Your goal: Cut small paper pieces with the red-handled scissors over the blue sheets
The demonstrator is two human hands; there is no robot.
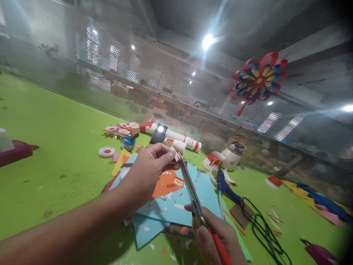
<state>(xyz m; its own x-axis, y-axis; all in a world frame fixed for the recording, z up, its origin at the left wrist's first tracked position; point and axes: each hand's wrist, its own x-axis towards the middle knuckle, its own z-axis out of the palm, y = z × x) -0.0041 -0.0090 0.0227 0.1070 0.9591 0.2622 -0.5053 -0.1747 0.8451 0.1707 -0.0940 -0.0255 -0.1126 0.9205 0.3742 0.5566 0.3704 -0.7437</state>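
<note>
My left hand (149, 167) is pinched on a small white paper scrap (174, 153), held above a pile of coloured paper. My right hand (217, 239) is closed around red-handled scissors (193, 195), whose blades point up to the scrap and touch its edge. Beneath both hands lie light blue paper sheets (176, 209) and an orange sheet (165, 182), strewn with small white and red offcuts.
On the green table (55, 176): round red-and-white paper discs (121, 129), white-and-red paper tubes (179, 141), a blue glue pot (128, 141), a blue glue gun (224, 186) with black cable, a white pot (231, 156). A paper pinwheel (259, 81) hangs on the mesh wall.
</note>
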